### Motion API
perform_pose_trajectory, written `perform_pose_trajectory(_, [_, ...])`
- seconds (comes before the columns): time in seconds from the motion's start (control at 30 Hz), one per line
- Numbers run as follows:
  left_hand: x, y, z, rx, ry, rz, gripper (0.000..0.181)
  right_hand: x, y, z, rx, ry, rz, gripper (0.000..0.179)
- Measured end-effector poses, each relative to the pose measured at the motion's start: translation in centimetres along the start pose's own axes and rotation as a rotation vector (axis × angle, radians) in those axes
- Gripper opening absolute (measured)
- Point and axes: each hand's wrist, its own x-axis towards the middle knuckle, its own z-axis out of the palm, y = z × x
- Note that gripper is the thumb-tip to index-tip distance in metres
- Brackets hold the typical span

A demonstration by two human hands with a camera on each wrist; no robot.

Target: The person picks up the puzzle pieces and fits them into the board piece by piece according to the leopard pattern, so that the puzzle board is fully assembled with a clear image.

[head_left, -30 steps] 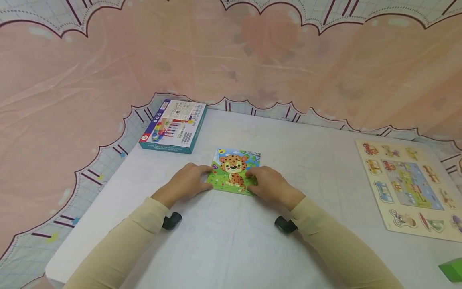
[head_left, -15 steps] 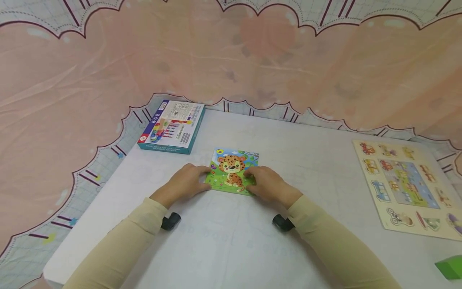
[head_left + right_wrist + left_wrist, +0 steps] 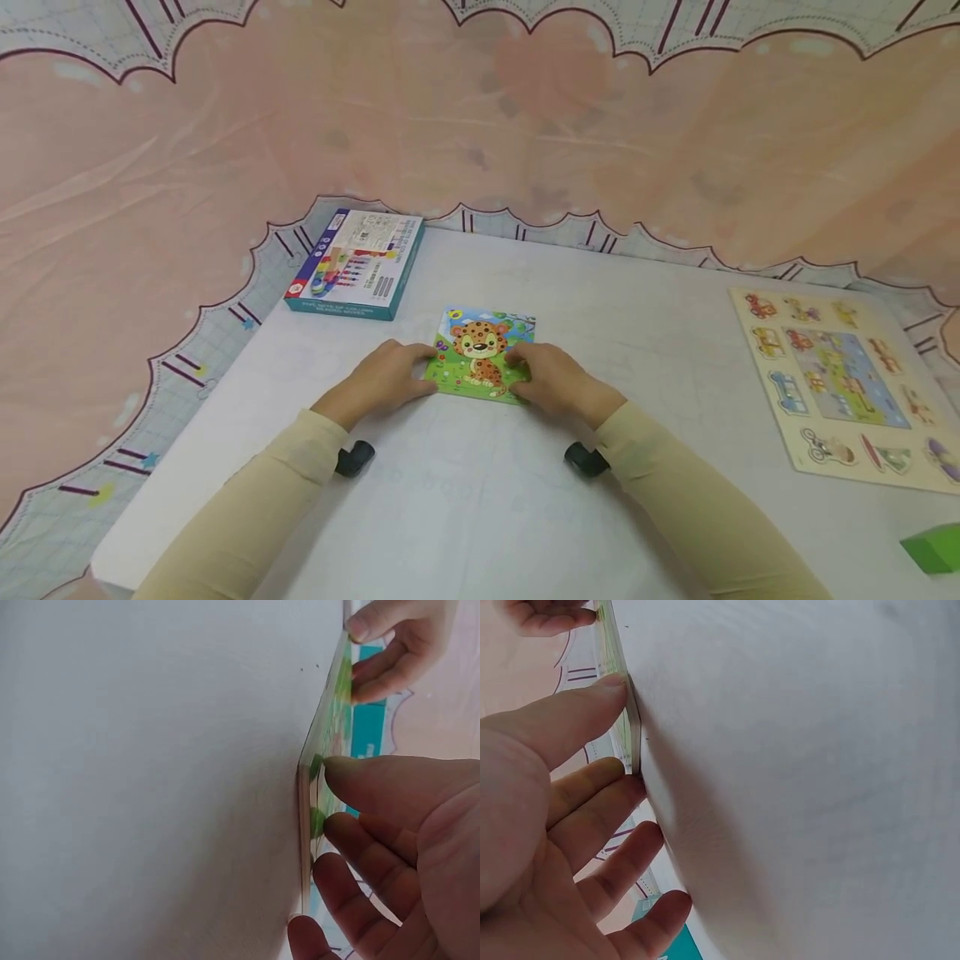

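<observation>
A square picture puzzle with a cartoon leopard on green grass lies flat on the white table. My left hand holds its left side; in the left wrist view the thumb is at the near edge of the puzzle and the fingers reach round the corner. My right hand grips the right side with curled fingers. In the right wrist view the right thumb and index finger sit close together on the picture face, beside thin gaps between green parts. The puzzle's far edge is out of the fingers' reach.
A flat teal and white box lies at the back left. At the right is a wooden board with vehicle and toy pictures. A green block sits at the front right. A patterned pink curtain hangs behind the table.
The head view has shifted slightly, so everything appears a little further left. Both hands stay at the sides of the puzzle, with hardly any movement.
</observation>
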Motion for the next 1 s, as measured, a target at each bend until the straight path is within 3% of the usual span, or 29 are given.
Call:
perform_pose_trajectory(0.2, [0.1,-0.4,0.0,0.000,-0.011,0.013,0.061,-0.2,0.1,0.3,-0.016,0.008,-0.005,0.036])
perform_pose_trajectory(0.4, [0.3,-0.3,-0.1,-0.016,-0.030,0.034,0.059,-1.8,1.3,-0.1,-0.073,0.016,0.001,0.038])
perform_pose_trajectory(0.77, [0.9,-0.8,-1.1,-0.055,-0.066,0.056,0.057,-4.9,4.4,-4.0,-0.110,-0.021,0.132,0.046])
perform_pose_trajectory(1.0, [0.8,-0.8,-3.6,-0.043,-0.074,0.101,0.059,-8.1,7.2,-7.4,-0.098,0.036,0.141,0.049])
